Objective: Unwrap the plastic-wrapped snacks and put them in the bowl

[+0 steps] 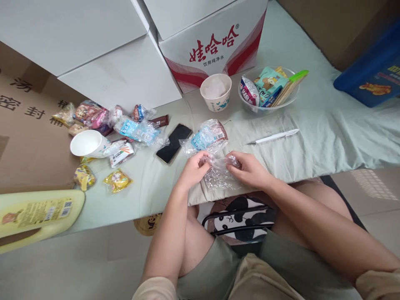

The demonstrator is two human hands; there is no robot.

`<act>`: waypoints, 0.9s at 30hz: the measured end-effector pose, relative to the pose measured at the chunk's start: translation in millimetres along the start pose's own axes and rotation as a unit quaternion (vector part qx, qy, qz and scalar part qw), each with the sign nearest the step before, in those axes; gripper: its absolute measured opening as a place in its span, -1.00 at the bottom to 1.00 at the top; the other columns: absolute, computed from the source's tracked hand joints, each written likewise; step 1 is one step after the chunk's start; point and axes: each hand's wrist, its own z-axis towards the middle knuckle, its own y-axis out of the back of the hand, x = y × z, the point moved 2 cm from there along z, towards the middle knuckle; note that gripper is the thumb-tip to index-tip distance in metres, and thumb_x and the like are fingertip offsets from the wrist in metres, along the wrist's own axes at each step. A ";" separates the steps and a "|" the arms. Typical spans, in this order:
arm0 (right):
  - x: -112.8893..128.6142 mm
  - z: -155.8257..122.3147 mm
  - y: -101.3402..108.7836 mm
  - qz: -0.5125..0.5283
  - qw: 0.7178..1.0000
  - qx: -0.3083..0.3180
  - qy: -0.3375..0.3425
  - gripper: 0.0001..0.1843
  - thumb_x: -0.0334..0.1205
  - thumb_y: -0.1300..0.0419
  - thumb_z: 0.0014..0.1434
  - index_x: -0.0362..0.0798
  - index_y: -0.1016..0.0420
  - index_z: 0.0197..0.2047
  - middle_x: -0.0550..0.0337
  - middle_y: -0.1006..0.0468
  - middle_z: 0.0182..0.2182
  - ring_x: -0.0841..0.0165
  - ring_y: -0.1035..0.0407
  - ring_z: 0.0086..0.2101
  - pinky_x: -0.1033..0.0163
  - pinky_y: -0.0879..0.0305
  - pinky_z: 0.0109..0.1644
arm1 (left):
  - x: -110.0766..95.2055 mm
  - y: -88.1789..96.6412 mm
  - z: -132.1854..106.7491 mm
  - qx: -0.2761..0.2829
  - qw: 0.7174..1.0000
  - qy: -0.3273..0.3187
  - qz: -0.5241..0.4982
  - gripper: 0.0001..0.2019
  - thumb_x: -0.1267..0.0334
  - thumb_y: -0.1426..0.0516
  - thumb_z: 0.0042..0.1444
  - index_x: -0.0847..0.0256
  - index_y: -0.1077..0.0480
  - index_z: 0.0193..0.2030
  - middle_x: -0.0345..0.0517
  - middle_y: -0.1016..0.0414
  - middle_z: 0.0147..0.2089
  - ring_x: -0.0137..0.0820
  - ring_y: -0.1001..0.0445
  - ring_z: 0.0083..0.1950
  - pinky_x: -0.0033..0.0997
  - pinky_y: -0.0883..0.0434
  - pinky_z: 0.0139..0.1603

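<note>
Nearest, above the lap, left hand [194,168] and right hand [250,168] pinch a clear plastic wrapper [218,177] at the table's [312,137] near edge, fingers closed on its sides. It looks light, flimsy and slippery, so it is best gripped at the edges.

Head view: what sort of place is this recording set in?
Likely an informal home or storeroom corner: a low cloth-covered surface, a water carton among stacked boxes, and loose snack packets beside the left hand and right hand, which hold a clear plastic wrapper.
</note>
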 end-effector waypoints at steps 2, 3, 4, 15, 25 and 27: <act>-0.1 -0.1 -0.3 -0.008 1.000 0.005 -0.002 -0.88 -0.20 -0.08 0.15 -0.02 -0.40 -0.28 0.20 -0.50 -0.42 0.32 -0.34 -0.42 0.21 -0.20 -0.27 | -0.4 -0.4 0.0 0.003 1.000 -0.004 0.011 -0.89 0.31 -0.18 0.08 0.16 -0.43 -0.22 -0.25 -0.39 -0.40 -0.42 -0.33 -0.39 -0.44 -0.26 -0.35; -0.3 -0.2 -0.5 -0.013 1.000 0.008 -0.003 -0.88 -0.20 -0.08 0.15 -0.02 -0.40 -0.28 0.19 -0.50 -0.42 0.31 -0.34 -0.42 0.21 -0.20 -0.27 | -0.2 -0.5 0.0 0.005 1.000 -0.007 0.019 -0.89 0.31 -0.18 0.08 0.16 -0.43 -0.21 -0.24 -0.40 -0.39 -0.42 -0.33 -0.39 -0.43 -0.25 -0.34; -0.5 -0.4 -0.7 -0.017 1.000 0.010 -0.003 -0.87 -0.20 -0.08 0.15 -0.02 -0.41 -0.28 0.18 -0.50 -0.41 0.31 -0.35 -0.42 0.21 -0.20 -0.26 | 0.0 -0.8 -0.1 0.007 1.000 -0.010 0.028 -0.89 0.31 -0.17 0.09 0.16 -0.44 -0.21 -0.24 -0.40 -0.39 -0.42 -0.33 -0.39 -0.43 -0.25 -0.34; -4.7 -1.1 -5.3 -0.069 0.997 0.029 0.004 -0.79 -0.18 -0.05 0.18 -0.06 -0.43 -0.20 0.09 -0.55 -0.35 0.31 -0.37 -0.40 0.22 -0.18 -0.27 | -1.1 -2.6 -1.7 0.022 0.994 -0.018 0.104 -0.85 0.37 -0.09 0.13 0.20 -0.43 -0.16 -0.27 -0.35 -0.41 -0.46 -0.28 -0.41 -0.44 -0.22 -0.34; -4.6 -0.8 -4.5 -0.036 0.999 0.023 0.005 -0.84 -0.19 -0.06 0.16 -0.05 -0.42 -0.26 0.15 -0.52 -0.39 0.31 -0.36 -0.39 0.22 -0.19 -0.26 | 1.8 1.0 -1.1 0.007 0.999 -0.008 0.043 -0.83 0.35 -0.13 0.08 0.19 -0.44 -0.16 -0.25 -0.43 -0.35 -0.47 -0.34 -0.40 -0.46 -0.26 -0.34; -4.5 -1.0 -2.8 -0.004 1.000 0.012 0.004 -0.84 -0.19 -0.07 0.16 -0.05 -0.42 -0.28 0.18 -0.50 -0.41 0.32 -0.35 -0.40 0.22 -0.19 -0.26 | 0.7 2.9 -0.9 -0.008 1.000 0.002 0.003 -0.84 0.33 -0.17 0.05 0.19 -0.44 -0.19 -0.24 -0.46 -0.34 -0.47 -0.37 -0.38 -0.47 -0.29 -0.33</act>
